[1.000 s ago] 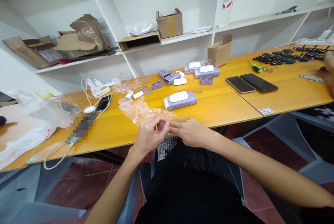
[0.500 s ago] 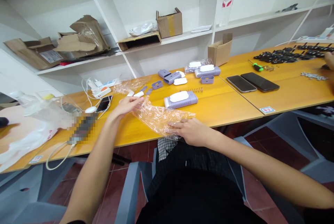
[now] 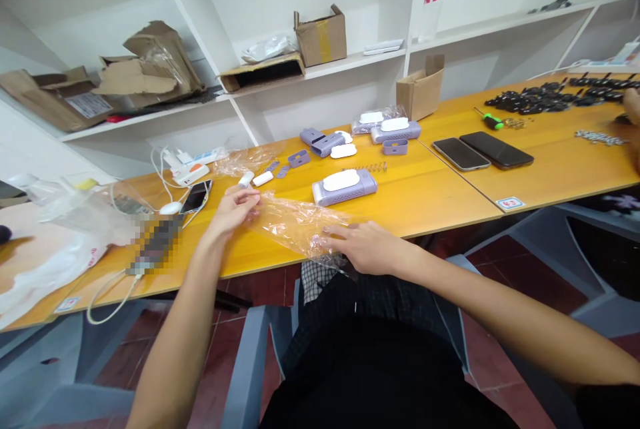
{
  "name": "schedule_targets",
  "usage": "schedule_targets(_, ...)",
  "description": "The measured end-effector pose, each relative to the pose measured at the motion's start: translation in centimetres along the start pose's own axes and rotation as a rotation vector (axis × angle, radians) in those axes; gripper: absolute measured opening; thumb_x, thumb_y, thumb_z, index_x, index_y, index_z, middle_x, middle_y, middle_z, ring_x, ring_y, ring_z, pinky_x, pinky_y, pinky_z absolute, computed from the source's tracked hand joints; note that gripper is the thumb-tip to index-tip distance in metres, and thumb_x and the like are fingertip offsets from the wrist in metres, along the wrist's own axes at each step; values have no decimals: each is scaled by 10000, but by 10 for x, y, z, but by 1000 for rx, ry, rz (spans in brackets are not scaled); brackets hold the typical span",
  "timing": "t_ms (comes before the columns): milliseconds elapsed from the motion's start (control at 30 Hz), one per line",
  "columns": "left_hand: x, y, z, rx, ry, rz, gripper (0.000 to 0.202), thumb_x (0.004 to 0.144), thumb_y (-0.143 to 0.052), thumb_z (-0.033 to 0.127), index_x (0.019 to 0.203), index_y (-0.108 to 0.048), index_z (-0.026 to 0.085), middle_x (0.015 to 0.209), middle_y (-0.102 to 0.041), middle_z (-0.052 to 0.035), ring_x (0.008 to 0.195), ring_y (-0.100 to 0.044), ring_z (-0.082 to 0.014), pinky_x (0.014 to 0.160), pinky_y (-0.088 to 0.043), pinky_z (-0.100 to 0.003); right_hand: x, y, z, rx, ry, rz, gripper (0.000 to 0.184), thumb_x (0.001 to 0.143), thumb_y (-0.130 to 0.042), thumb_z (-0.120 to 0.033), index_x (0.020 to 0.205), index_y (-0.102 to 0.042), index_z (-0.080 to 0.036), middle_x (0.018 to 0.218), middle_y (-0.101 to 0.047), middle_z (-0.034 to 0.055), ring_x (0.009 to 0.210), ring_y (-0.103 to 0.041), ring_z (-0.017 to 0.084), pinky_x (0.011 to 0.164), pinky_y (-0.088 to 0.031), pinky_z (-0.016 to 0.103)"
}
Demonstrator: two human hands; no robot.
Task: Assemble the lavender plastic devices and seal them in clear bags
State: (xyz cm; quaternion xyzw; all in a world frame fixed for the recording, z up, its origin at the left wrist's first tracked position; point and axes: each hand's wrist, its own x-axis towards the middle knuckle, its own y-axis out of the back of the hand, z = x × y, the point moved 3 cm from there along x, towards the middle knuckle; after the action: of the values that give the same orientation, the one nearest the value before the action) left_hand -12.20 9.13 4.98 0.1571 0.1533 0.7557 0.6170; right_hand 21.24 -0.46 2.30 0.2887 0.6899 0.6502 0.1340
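A clear plastic bag (image 3: pixel 295 221) lies stretched along the near edge of the orange table (image 3: pixel 430 199). My left hand (image 3: pixel 233 210) pinches its far left corner, fingers closed on the film. My right hand (image 3: pixel 363 246) presses the bag's near right end at the table edge, fingers curled on the crumpled plastic. Just behind the bag sits a lilac device with a white pad on top (image 3: pixel 344 187).
More lilac and white parts (image 3: pixel 330 144) and a spring (image 3: pixel 373 167) lie further back. Two dark phones (image 3: pixel 483 152) and a green screwdriver (image 3: pixel 491 121) lie to the right, black parts (image 3: pixel 545 99) beyond. Phones, cables and white bags (image 3: pixel 60 242) crowd the left. Another person's hand (image 3: pixel 633 109) shows far right.
My hands were together at the table edge one second ago. The left hand moved out to the left, pulling the plastic bag flat, then drew slightly back toward me.
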Motion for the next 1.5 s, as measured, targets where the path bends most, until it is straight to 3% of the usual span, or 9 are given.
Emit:
schedule_targets(167, -2, -7, 21, 181, -216, -95, 670, 726, -816, 629, 1225, -712, 194, 1105, -739, -110, 862, -710, -224, 652, -555, -293, 2, 3, 0, 18, -46, 4, 946, 827, -594, -74, 1667, -320, -413, 1791, -178, 71, 1109, -705, 302, 726, -547, 388)
schedule_targets(300, 0, -18, 23, 204, -182, -200, 722, 769, -803, 617, 1347, -657, 211, 912, -729, -63, 609, -641, -155, 550, -506, -271, 0, 8, 9, 91, -125, 77, 1043, 811, -578, -56, 1712, -167, -381, 1805, -70, 85, 1060, -715, 289, 785, -564, 421)
schedule_targets(500, -2, -10, 8, 331, -230, -62, 609, 832, -729, 633, 1245, -694, 187, 894, -735, -84, 704, -695, -211, 606, -552, -321, -7, 12, 22, 142, -107, 66, 749, 879, -556, -86, 1591, -496, -311, 1629, -513, 114, 984, -723, 282, 819, -561, 444)
schedule_targets(667, -37, -13, 42, 584, -748, -52, 571, 907, -679, 623, 1353, -653, 268, 1460, -636, -116, 1351, -593, -342, 1166, -450, -592, -3, 34, 30, 297, 36, 42, 435, 880, -515, -37, 1139, -792, -250, 1173, -797, 53, 1015, -734, 229, 867, -559, 373)
schedule_targets(800, -66, -46, 66, 719, -932, -359, 726, 869, -743, 659, 1494, -557, 340, 1637, -477, -91, 1537, -391, -378, 1267, -298, -642, 6, 67, 67, 424, -16, 206, 382, 854, -506, -49, 1009, -804, -231, 1007, -815, 24, 901, -740, 203, 860, -573, 365)
schedule_targets(933, -74, -76, 69, 816, -933, -596, 918, 791, -808, 689, 1579, -460, 375, 1669, -438, -96, 1526, -402, -398, 1252, -307, -651, 18, 65, 118, 242, -133, 339, 681, 844, -684, -234, 1515, -576, -270, 1522, -620, 80, 1353, -584, 341, 1091, -495, 512)
schedule_targets(1067, -69, -81, 64, 826, -911, -544, 912, 829, -813, 615, 1607, -405, 369, 1611, -501, -97, 1474, -469, -361, 1227, -360, -600, 25, 29, 144, 96, -241, 213, 998, 842, -746, -435, 1694, -261, -254, 1624, -496, 155, 1434, -471, 435, 1116, -436, 620)
schedule_targets(1200, -70, -77, 60, 808, -878, -452, 869, 860, -802, 566, 1602, -400, 358, 1571, -525, -98, 1447, -490, -341, 1218, -381, -574, 14, 14, 147, -35, -364, 178, 962, 792, -771, -590, 1583, -457, -143, 1350, -673, 236, 1248, -561, 484, 1027, -454, 634)
schedule_targets(1500, -67, -84, 61, 770, -870, -369, 836, 855, -801, 566, 1573, -437, 341, 1594, -499, -114, 1484, -455, -366, 1231, -354, -633, -47, 63, 169, 119, -440, 490, 696, 753, -816, -501, 1349, -617, -201, 1290, -666, 167, 1187, -612, 414, 989, -516, 561)
